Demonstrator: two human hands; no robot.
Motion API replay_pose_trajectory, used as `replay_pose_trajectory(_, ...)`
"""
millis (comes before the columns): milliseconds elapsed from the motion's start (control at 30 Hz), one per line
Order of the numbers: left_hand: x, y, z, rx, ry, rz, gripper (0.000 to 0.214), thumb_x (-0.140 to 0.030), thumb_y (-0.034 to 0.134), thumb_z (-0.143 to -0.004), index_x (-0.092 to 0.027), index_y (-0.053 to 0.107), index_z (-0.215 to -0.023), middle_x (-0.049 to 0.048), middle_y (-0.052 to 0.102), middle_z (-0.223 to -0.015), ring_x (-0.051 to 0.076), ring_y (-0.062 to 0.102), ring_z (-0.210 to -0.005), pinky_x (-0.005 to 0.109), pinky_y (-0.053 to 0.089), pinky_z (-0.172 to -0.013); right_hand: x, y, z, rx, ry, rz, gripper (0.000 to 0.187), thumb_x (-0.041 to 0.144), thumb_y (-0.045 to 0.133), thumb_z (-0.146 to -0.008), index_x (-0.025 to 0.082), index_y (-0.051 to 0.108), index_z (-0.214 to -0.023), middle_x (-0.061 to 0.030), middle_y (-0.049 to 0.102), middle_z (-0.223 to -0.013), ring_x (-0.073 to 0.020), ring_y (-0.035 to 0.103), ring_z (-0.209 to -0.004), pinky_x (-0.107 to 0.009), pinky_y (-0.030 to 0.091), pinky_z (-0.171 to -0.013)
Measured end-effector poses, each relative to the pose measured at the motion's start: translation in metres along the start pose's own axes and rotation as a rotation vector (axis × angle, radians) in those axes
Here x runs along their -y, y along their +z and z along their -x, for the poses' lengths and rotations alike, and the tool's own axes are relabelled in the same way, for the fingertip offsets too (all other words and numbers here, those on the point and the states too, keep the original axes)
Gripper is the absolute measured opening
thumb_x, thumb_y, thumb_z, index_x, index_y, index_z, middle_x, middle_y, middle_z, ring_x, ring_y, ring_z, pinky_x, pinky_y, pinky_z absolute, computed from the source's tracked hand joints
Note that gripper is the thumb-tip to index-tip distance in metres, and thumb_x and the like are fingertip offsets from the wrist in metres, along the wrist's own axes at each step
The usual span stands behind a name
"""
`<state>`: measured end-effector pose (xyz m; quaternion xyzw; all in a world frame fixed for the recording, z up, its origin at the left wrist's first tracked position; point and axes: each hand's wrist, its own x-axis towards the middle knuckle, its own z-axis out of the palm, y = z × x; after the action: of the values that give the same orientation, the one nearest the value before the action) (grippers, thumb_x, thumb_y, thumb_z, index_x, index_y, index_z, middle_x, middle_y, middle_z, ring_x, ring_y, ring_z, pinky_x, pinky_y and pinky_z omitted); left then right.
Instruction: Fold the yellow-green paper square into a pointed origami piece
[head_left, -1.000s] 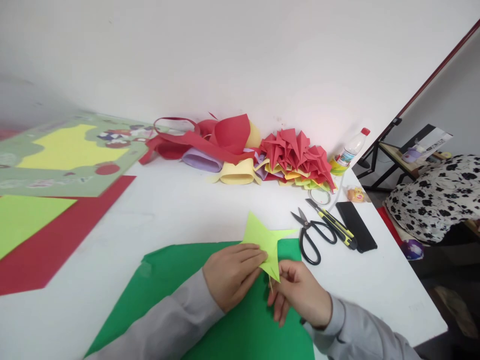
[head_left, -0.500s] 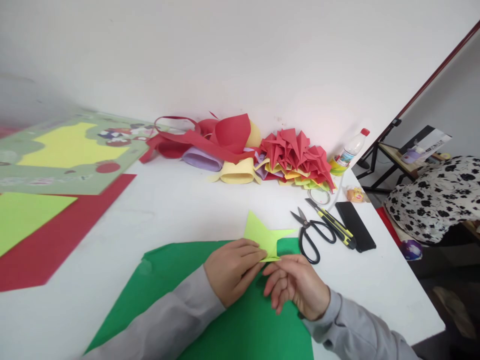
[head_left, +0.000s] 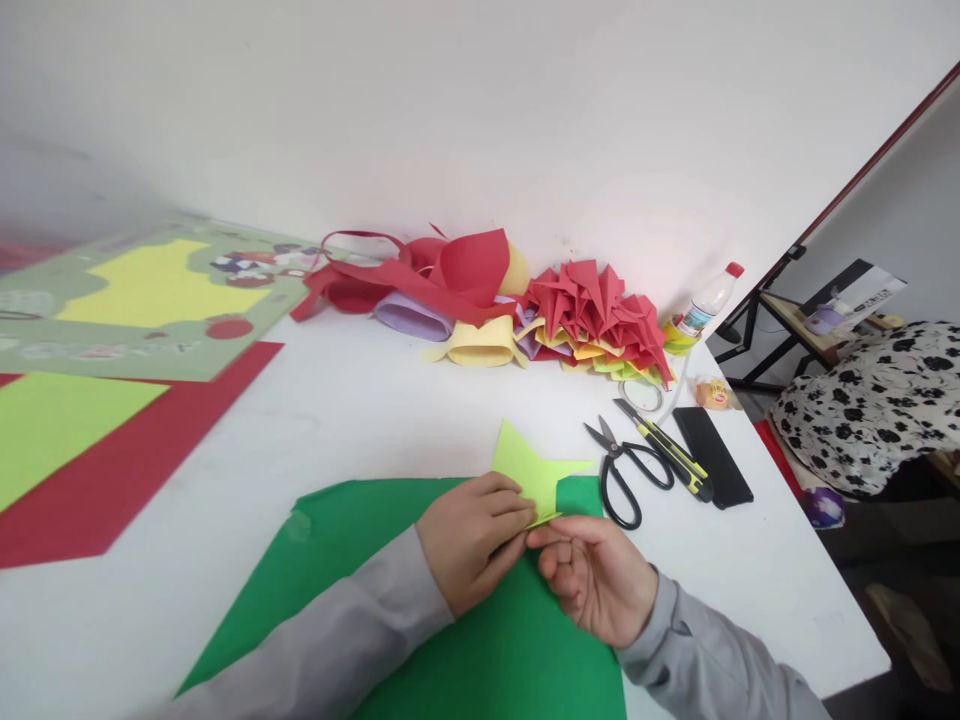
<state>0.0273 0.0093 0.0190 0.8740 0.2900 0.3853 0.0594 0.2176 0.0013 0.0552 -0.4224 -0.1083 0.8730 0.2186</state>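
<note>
A light green paper star [head_left: 531,470] lies partly over a large dark green paper sheet [head_left: 352,560] on the white table [head_left: 375,410]. My left hand [head_left: 472,540] rests on the sheet with its fingers curled, pinching the star's lower left edge. My right hand [head_left: 596,575] meets it from the right, fingers bent, pinching the star's lower point, which is folded under. Both sleeves are grey.
Black scissors [head_left: 626,470], a yellow-black utility knife [head_left: 664,450], a black flat case [head_left: 712,455] and a tape ring [head_left: 640,393] lie to the right. A pile of folded red, yellow and purple paper [head_left: 525,310] and a plastic bottle [head_left: 705,300] stand at the back. Red and lime sheets [head_left: 90,440] cover the left.
The star's lower point, which hung down between my hands a second ago, is now folded up under my fingertips. My right hand has moved up to meet the left.
</note>
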Motion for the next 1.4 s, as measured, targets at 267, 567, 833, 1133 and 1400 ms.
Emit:
replay_pose_trajectory(267, 0.001, 0.001, 0.004, 0.022, -0.016, 0.011, 0.026, -0.015, 0.044, -0.091, -0.018, 0.069, -0.096, 0.0067, 0.074, -0.092, 0.023, 0.062, -0.089, 0.037, 0.055, -0.081, -0.002, 0.002, 0.000, -0.078, -0.016, 0.040, 0.021, 0.014, 0.053, -0.090, 0.007, 0.067, -0.077, -0.0004, 0.064, -0.052, -0.0046, 0.052, -0.034, -0.011, 0.039, -0.034)
replay_pose_trajectory(567, 0.000, -0.001, 0.002, 0.025, -0.038, 0.061, 0.029, -0.017, 0.042, -0.095, -0.017, 0.071, -0.094, 0.0066, 0.073, -0.091, 0.020, 0.061, -0.088, 0.035, 0.055, -0.083, -0.006, 0.008, 0.001, -0.131, -0.088, 0.190, 0.008, 0.017, 0.058, -0.074, 0.011, 0.061, -0.069, 0.0017, 0.062, -0.051, -0.0039, 0.049, -0.034, -0.012, 0.039, -0.033)
replay_pose_trajectory(833, 0.003, -0.001, 0.002, 0.034, -0.045, 0.074, 0.030, -0.014, 0.041, -0.094, -0.017, 0.071, -0.094, 0.0067, 0.074, -0.091, 0.019, 0.062, -0.089, 0.035, 0.054, -0.084, -0.016, 0.006, -0.006, -0.271, -0.290, 0.721, 0.016, 0.030, 0.058, -0.075, 0.019, 0.048, -0.069, 0.0058, 0.057, -0.047, -0.0095, 0.051, -0.030, -0.017, 0.041, -0.028)
replay_pose_trajectory(1133, 0.002, -0.002, 0.003, 0.034, -0.057, 0.075, 0.028, -0.014, 0.042, -0.092, -0.017, 0.070, -0.096, 0.0062, 0.074, -0.093, 0.021, 0.061, -0.091, 0.034, 0.055, -0.085, -0.021, 0.004, 0.000, -0.385, -0.364, 1.208, 0.015, 0.011, 0.049, -0.078, 0.018, 0.052, -0.065, 0.0070, 0.053, -0.047, -0.0068, 0.049, -0.031, -0.013, 0.033, -0.029)
replay_pose_trajectory(1400, -0.003, -0.003, 0.003, 0.061, -0.073, 0.041, 0.017, -0.014, 0.056, -0.079, -0.017, 0.067, -0.092, 0.0068, 0.073, -0.094, 0.024, 0.060, -0.094, 0.038, 0.055, -0.082, -0.017, 0.019, 0.011, -0.446, -0.512, 1.517, 0.024, 0.002, 0.054, -0.078, 0.017, 0.058, -0.060, 0.0064, 0.053, -0.045, -0.0082, 0.051, -0.039, -0.019, 0.034, -0.048)
